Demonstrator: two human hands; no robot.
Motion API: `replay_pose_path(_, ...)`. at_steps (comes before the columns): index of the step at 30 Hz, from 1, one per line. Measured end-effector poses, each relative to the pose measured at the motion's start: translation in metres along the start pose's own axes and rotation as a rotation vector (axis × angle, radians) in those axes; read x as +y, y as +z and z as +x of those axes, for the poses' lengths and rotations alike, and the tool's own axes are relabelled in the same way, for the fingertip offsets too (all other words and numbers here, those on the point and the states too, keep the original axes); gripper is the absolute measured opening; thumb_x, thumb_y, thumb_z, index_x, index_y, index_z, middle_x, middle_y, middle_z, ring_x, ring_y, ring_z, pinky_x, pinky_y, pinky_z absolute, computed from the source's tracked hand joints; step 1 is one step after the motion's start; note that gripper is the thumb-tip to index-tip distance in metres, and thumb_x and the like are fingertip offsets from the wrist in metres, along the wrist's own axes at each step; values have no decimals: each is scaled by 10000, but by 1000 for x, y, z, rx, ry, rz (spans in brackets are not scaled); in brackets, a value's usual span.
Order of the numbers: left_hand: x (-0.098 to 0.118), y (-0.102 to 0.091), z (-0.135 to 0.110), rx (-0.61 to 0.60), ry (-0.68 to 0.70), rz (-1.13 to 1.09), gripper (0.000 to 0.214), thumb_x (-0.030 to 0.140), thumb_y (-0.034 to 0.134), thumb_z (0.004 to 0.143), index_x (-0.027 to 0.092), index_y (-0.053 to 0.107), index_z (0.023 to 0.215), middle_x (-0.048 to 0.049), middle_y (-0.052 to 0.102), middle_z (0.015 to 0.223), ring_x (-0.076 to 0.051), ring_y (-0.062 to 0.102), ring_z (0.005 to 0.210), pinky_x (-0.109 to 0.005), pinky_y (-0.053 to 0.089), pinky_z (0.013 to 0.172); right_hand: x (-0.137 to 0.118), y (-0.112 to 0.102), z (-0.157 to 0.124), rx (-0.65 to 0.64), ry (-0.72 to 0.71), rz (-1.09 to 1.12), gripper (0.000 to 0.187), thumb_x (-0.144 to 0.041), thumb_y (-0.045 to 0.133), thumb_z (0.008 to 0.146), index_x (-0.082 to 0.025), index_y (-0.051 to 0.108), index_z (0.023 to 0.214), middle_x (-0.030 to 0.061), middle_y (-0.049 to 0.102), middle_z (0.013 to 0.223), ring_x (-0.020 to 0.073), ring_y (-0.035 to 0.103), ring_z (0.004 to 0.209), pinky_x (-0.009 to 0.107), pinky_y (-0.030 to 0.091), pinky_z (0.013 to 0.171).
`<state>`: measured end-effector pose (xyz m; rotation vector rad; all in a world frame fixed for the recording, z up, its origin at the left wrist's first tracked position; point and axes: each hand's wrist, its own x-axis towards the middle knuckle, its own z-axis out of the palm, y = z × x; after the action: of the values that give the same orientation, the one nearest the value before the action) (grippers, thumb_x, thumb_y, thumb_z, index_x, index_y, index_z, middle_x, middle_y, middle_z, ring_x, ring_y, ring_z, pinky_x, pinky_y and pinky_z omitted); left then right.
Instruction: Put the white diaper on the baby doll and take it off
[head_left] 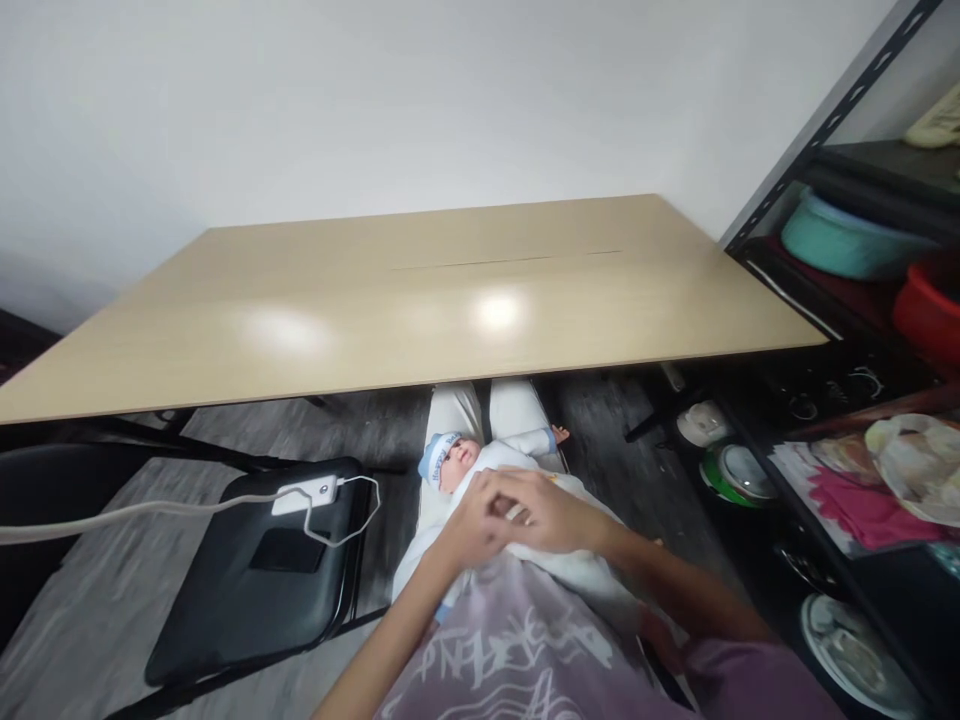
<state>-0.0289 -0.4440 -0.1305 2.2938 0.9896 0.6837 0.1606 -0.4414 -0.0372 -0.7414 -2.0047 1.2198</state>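
A baby doll (461, 455) in a blue and white cap and pale clothes lies face up across my lap, on my light trousers. One of its small arms reaches out to the right. Over its body, my left hand (480, 518) and my right hand (551, 512) meet with fingers curled and touching at the tips. A small patch of white shows in the gap between them, and I cannot make out whether it is the doll's clothing or something held. The doll's lower body is partly hidden by my forearms and purple shirt.
A wooden table (405, 310) spans the front, its near edge above my knees. To the left, a black folding chair (255, 610) bears a white power bank (304, 494) with cables and a dark phone (287, 550). Shelves on the right hold a teal basin (847, 240), a red tub (930, 310) and dishes.
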Motion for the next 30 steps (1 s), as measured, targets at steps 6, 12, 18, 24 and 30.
replay_pose_path(6, 17, -16, 6, -37, 79, -98, 190, 340, 630, 1104, 264, 729, 1247, -76, 731, 1280, -251, 621, 1164, -428, 488, 1058, 65, -19, -54, 314, 369, -365, 141, -321, 724, 1006, -233, 713, 1116, 74, 752, 1152, 271, 676, 1113, 424, 527, 1014)
replay_pose_path(12, 14, -14, 7, -43, 46, -119, 166, 321, 578, 1135, 249, 716, 1192, -67, 749, 1245, -241, 631, 1143, -410, 484, 1044, 95, -22, -51, 298, 452, -328, 166, -358, 677, 1035, -229, 779, 1018, 54, 794, 1025, 236, 728, 964, 374, 553, 916)
replay_pose_path(18, 25, -26, -5, -25, -20, -243, 204, 351, 541, 1148, 225, 701, 1142, -75, 759, 1174, -234, 649, 1130, -413, 492, 1072, 102, -38, -44, 255, 313, -252, 213, -351, 636, 1064, -218, 792, 1002, 50, 793, 997, 222, 733, 949, 359, 558, 908)
replay_pose_path(24, 38, -52, -50, -131, -117, -372, 249, 392, 530, 1139, 227, 709, 1089, -84, 741, 1089, -243, 655, 1063, -395, 524, 998, 115, -48, -49, 451, 336, -236, 213, -371, 637, 1053, -215, 777, 1018, 65, 770, 1015, 210, 710, 864, 338, 568, 811)
replay_pose_path(30, 44, -56, -78, -235, -199, -378, 249, 406, 550, 1126, 221, 690, 1034, -69, 688, 1016, -237, 626, 1022, -384, 497, 962, 98, -51, -56, 256, 335, -292, 230, -422, 689, 1036, -222, 793, 1083, 59, 790, 1048, 223, 687, 875, 362, 548, 853)
